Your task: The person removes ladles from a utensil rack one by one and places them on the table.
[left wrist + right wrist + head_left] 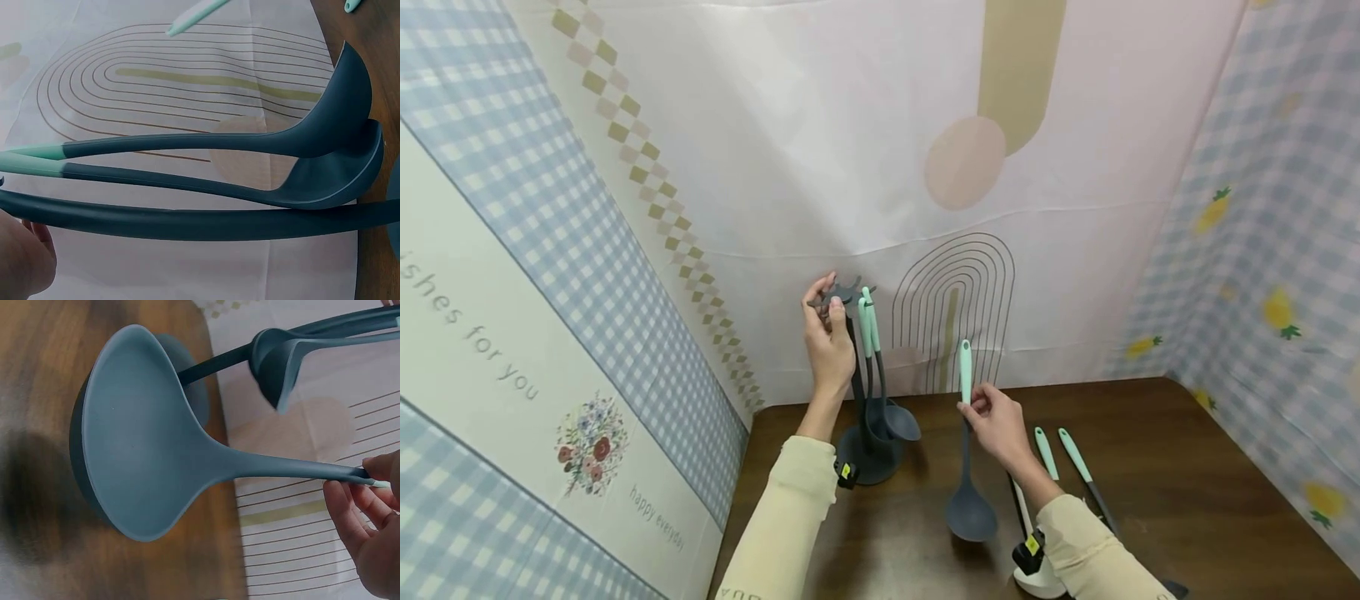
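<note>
Grey ladle with a mint-green handle [972, 515]: bowl down, handle up, seemingly lifted just above the brown wooden table [910, 542], beside the stand.
Right hand [1000, 425]: thumb and fingertips pinched on the ladle where mint meets grey.
Left hand [832, 358]: thumb and fingers curled round the hooked top of the dark-grey stand with a round base [871, 468].
Ladle weight: probably light, most of it in the wide bowl, so it may swing under a pinch.
Ladle material: looks like matte silicone or nylon; stiff shaft, perhaps a yielding rim, hardly fragile.
Handle surface: smooth, could twist.
Best hold: mint handle, below its holed end.
Stand balance: two mint-handled grey scoop-shaped utensils [902, 422] hang on one side; it might tip unless steadied.
</note>
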Tool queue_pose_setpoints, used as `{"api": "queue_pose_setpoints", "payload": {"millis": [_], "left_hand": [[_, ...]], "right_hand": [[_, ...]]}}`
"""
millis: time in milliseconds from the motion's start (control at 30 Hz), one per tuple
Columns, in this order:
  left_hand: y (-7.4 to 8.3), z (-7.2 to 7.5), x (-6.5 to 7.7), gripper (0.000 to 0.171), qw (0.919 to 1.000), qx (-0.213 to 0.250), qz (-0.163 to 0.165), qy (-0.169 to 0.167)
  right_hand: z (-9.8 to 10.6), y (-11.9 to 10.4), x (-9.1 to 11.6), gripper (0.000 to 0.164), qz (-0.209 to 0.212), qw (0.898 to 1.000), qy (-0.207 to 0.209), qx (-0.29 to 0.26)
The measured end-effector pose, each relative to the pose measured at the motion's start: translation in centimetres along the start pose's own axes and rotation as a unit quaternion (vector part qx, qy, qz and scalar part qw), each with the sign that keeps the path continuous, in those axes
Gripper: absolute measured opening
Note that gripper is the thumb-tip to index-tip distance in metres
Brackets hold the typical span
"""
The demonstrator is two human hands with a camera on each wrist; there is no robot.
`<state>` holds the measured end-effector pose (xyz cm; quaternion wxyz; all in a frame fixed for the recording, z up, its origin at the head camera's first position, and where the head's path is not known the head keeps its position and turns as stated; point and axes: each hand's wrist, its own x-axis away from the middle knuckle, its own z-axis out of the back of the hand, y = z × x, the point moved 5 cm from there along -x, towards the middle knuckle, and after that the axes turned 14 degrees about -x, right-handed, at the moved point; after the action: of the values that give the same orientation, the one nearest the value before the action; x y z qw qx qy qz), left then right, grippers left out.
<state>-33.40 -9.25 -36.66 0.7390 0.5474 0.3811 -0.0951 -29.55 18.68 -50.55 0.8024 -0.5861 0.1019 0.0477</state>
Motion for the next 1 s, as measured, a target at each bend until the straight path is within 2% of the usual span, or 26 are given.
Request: {"api": "queue_pose_setpoints", "payload": {"millis": [400,633,867,1000], "left_hand": [[0.1,-0.7,0.4,0.043,0.9997,0.003,-0.013,0.019],[0.5,-1.0,0.5,0.043,0.9996,-0.016,-0.022,0.013],[4.4,-0.1,0.9,0.038,0.9988,0.002,-0.043,0.024],[4.4,0.1,0.9,0.038,0.9983,-0.003,-0.049,0.032]], "right_hand": [[-0.7,4.0,0.7,0.013,-0.042,0.999,-0.012,0.027],[-0.8,5.7,1.3,0.013,-0.054,0.996,-0.032,0.056],[-1.0,7.1,2.3,0.012,-0.064,0.994,-0.05,0.067],[-1.2,8.0,2.6,0.012,-0.076,0.993,-0.058,0.065]]}}
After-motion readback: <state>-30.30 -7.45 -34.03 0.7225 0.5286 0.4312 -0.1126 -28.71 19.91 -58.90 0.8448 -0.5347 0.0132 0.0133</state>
